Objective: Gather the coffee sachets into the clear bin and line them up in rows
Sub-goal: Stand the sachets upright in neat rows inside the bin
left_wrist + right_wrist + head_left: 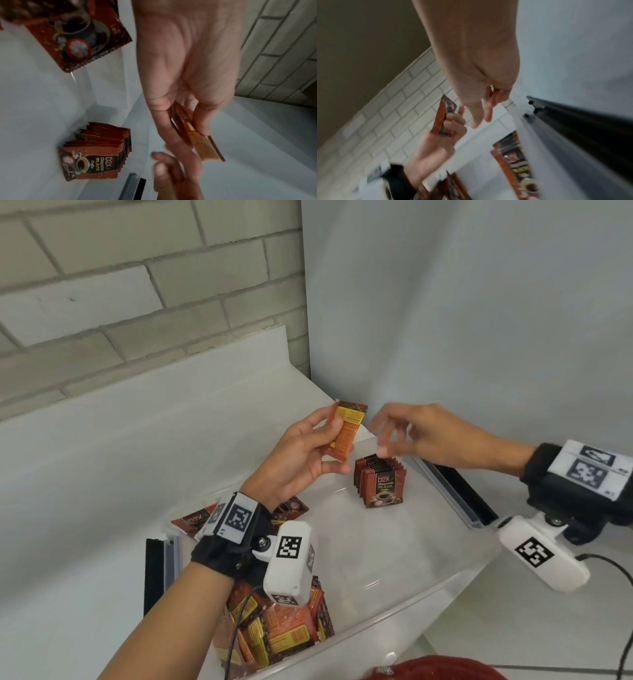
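Note:
My left hand (308, 446) holds a red-orange coffee sachet (346, 431) up above the clear bin (394, 546), yellow-printed back toward me; thumb and fingers pinch the sachet (197, 139). My right hand (400, 433) hovers just right of it with loosely spread fingers, holding nothing, above a row of upright sachets (380, 482) standing in the bin's far corner. The same row (96, 152) shows in the left wrist view. A loose pile of sachets (281, 628) lies in the bin's near-left corner, partly hidden by my left wrist camera.
A couple of sachets (191, 522) lie flat at the bin's left side. The bin sits on a white counter (102, 474) in a corner between a brick wall (120, 285) and a white wall. Black-edged lid latches (455, 491) flank the bin. A cable (616, 573) trails at the right.

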Motion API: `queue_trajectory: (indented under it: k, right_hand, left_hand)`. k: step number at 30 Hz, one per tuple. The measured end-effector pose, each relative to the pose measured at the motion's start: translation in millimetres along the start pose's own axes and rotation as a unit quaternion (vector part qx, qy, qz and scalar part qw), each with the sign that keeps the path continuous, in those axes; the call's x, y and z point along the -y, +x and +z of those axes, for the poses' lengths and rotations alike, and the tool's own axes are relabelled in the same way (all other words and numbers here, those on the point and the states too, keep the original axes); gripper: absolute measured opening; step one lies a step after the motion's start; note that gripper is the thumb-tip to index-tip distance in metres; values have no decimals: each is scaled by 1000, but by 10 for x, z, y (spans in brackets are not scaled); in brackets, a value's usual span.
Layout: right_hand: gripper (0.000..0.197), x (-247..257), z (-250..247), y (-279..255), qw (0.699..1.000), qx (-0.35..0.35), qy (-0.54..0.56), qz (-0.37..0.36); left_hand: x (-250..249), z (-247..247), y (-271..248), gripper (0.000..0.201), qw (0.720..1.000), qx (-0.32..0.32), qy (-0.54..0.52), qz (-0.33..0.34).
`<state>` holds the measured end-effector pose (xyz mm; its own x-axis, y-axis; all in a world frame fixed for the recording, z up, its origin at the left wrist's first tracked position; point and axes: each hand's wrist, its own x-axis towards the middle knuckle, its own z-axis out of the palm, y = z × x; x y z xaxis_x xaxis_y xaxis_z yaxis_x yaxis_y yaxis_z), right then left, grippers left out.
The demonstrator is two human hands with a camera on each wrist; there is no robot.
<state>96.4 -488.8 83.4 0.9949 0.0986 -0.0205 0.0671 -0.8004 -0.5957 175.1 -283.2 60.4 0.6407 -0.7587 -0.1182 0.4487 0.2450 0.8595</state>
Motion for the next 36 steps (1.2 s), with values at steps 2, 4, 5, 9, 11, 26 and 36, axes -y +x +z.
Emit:
queue_trajectory:
  k: [2,4,5,9,11,26,36]
  right_hand:
    - [40,107,-49,26,993,-32,116,-19]
    - [45,227,-70,39,985,-19,166,-43]
    - [41,274,-64,47,983,-6,175,-57]
    - [16,348,-24,98,975,-4,212,-63]
    - [13,355,-38,134,973,-23,228,-38]
    - [22,360,-200,139,965,-59,247,60]
    - [7,376,-263,74,968,2,214,128]
  left_hand:
    - [-2,1,2,40,1000,5,-2,-2]
    - [6,5,6,45,1000,11,-3,-12]
    - [9,12,0,46,1000,16,-6,-20]
    - [24,11,-13,33,998,54,0,-33]
    - [26,-2,5,32,998,58,19,-36]
    - [90,-39,56,18,991,3,136,13]
    - [30,-41,81,36,994,-66,61,62]
